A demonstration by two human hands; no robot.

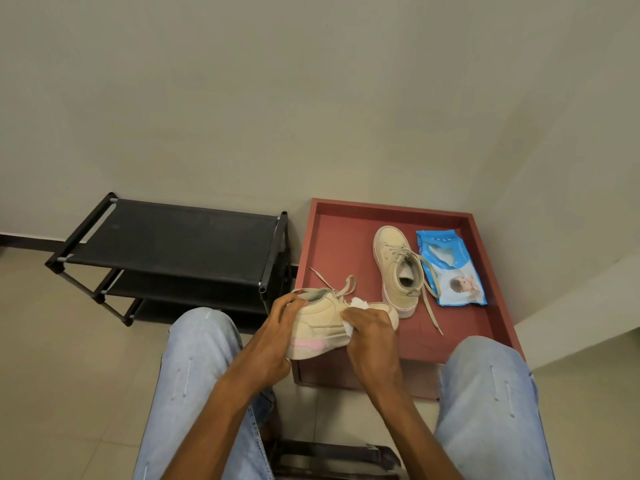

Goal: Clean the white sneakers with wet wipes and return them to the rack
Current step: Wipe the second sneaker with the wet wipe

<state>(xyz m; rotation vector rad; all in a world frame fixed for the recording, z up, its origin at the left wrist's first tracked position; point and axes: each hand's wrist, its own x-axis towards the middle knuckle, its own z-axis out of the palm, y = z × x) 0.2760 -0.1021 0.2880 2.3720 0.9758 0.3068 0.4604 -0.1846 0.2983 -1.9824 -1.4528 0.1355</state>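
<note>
- Gripping heel end of one sneaker [318, 322] with left hand [277, 329], fingers curled over the collar; holding it tilted, toe pointing right, above the near left corner of the red tray [381, 206].
- Pressing crumpled white wipe [358, 303] against the sneaker's upper with right hand [372, 329], fingers curled round the wipe.
- Sitting upright inside the tray: second sneaker [398, 268], laces trailing loose.
- Lying just right of it, lace loop overlapping its edge: blue wipes pack [450, 268].
- Standing left of tray, against wall: black shoe rack [173, 237].

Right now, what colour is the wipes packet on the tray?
The wipes packet is blue with white print; the head view shows it best.
</note>
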